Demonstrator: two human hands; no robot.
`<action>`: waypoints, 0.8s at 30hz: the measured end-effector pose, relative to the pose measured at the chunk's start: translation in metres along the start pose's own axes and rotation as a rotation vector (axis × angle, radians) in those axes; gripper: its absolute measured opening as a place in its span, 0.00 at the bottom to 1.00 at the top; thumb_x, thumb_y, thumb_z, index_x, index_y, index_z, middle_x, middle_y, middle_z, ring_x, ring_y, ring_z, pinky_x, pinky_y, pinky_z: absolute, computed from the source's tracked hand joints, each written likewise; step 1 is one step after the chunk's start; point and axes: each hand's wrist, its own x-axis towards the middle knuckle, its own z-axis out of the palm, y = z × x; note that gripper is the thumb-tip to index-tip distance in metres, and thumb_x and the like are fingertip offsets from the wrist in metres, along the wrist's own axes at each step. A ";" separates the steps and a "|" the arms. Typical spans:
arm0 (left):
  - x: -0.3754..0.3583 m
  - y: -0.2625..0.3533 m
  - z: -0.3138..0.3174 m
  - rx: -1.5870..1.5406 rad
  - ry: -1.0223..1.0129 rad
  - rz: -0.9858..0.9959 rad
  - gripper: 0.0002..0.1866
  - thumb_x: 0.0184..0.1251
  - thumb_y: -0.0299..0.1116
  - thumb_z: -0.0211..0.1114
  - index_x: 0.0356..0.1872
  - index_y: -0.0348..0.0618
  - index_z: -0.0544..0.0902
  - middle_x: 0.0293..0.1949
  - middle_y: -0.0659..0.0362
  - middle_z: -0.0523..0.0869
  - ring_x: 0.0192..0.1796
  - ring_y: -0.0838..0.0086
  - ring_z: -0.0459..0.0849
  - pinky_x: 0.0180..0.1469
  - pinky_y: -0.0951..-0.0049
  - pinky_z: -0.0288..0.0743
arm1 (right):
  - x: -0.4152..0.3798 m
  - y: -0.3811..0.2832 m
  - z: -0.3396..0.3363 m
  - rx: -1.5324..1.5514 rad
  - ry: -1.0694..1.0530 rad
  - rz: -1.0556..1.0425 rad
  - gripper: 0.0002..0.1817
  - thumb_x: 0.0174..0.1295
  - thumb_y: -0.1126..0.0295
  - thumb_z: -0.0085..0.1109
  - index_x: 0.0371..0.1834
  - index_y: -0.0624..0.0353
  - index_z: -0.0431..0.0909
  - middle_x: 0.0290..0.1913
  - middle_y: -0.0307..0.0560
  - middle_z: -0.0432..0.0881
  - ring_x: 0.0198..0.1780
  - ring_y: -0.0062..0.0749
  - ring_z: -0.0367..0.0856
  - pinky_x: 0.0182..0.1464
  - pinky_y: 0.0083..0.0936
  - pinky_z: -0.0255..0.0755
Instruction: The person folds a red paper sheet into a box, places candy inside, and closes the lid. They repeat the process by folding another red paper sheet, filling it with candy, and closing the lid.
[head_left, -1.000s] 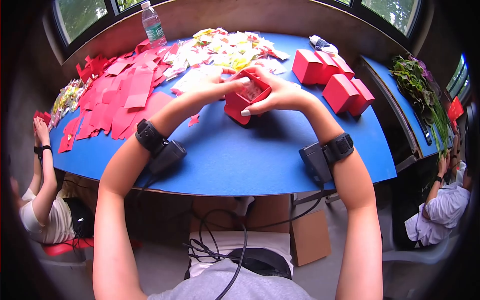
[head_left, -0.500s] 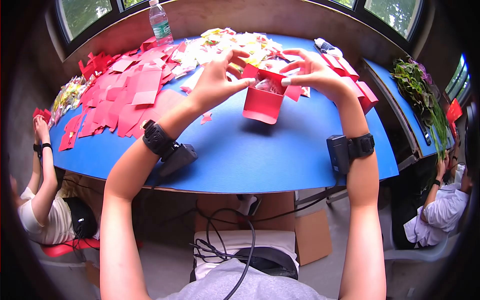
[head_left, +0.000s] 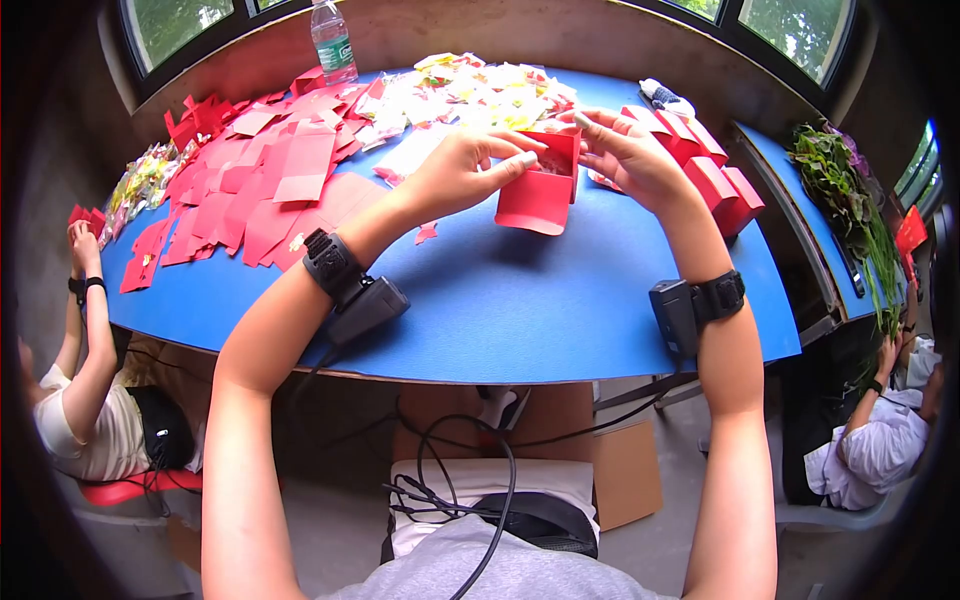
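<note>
A small red paper box (head_left: 536, 203) is held above the blue table, its top open and one long flap folded down toward me. My left hand (head_left: 465, 172) grips its left side, with the thumb at the box's edge. On the right side, my right hand (head_left: 632, 158) pinches the wall near the upper corner. Something pale shows inside the box, too shaded to name. Beyond the hands lies a heap of small wrapped packets (head_left: 480, 95). Flat red box cards (head_left: 300, 165) are piled to the left.
Several folded red boxes (head_left: 715, 190) stand at the right edge of the blue table (head_left: 480, 320). A water bottle (head_left: 333, 45) stands at the back. People sit at both sides; the right one is near a side table with green plants (head_left: 845, 190). Black cables (head_left: 510, 470) hang over my lap.
The box has turned and tilted, its front flap now angled. My left hand has moved slightly down and right; the right hand has shifted its hold to the box's right side.
</note>
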 end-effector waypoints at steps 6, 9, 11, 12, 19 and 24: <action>-0.003 0.021 -0.012 0.263 -0.238 0.390 0.31 0.48 0.39 0.74 0.57 0.46 0.76 0.56 0.56 0.76 0.57 0.64 0.75 0.60 0.64 0.67 | 0.005 0.006 0.004 -0.656 0.099 -0.105 0.14 0.66 0.60 0.54 0.48 0.56 0.77 0.32 0.35 0.79 0.27 0.13 0.72 0.29 0.12 0.69; -0.003 0.022 -0.007 0.367 -0.204 0.412 0.33 0.46 0.35 0.74 0.58 0.48 0.74 0.56 0.57 0.76 0.56 0.63 0.75 0.58 0.63 0.68 | 0.001 0.004 0.008 -0.741 0.079 -0.102 0.14 0.67 0.61 0.49 0.47 0.59 0.77 0.29 0.36 0.77 0.25 0.14 0.72 0.26 0.14 0.68; -0.002 0.020 -0.003 0.321 -0.147 0.483 0.24 0.53 0.30 0.70 0.53 0.45 0.77 0.50 0.57 0.80 0.51 0.68 0.79 0.53 0.67 0.72 | 0.003 0.013 0.008 -0.861 0.060 -0.243 0.14 0.68 0.61 0.48 0.45 0.59 0.77 0.28 0.38 0.77 0.25 0.17 0.73 0.25 0.17 0.69; -0.001 0.020 -0.003 0.323 -0.147 0.487 0.24 0.53 0.30 0.70 0.53 0.45 0.77 0.50 0.57 0.80 0.51 0.68 0.79 0.53 0.67 0.72 | 0.004 0.010 0.011 -0.966 0.020 -0.350 0.14 0.68 0.60 0.47 0.43 0.58 0.77 0.28 0.38 0.77 0.26 0.17 0.73 0.24 0.19 0.68; 0.001 0.006 0.001 -0.077 0.120 -0.014 0.15 0.68 0.35 0.59 0.51 0.40 0.78 0.40 0.58 0.83 0.43 0.78 0.80 0.46 0.76 0.74 | -0.008 0.000 0.028 -0.573 -0.024 0.004 0.16 0.68 0.57 0.47 0.50 0.54 0.72 0.31 0.40 0.78 0.27 0.19 0.77 0.27 0.20 0.76; 0.001 0.003 -0.001 -0.071 0.160 0.035 0.13 0.67 0.33 0.58 0.50 0.44 0.79 0.37 0.60 0.80 0.41 0.77 0.79 0.47 0.75 0.74 | -0.009 0.005 0.029 -0.215 -0.186 0.098 0.27 0.67 0.53 0.48 0.63 0.58 0.64 0.44 0.46 0.76 0.33 0.20 0.79 0.34 0.23 0.80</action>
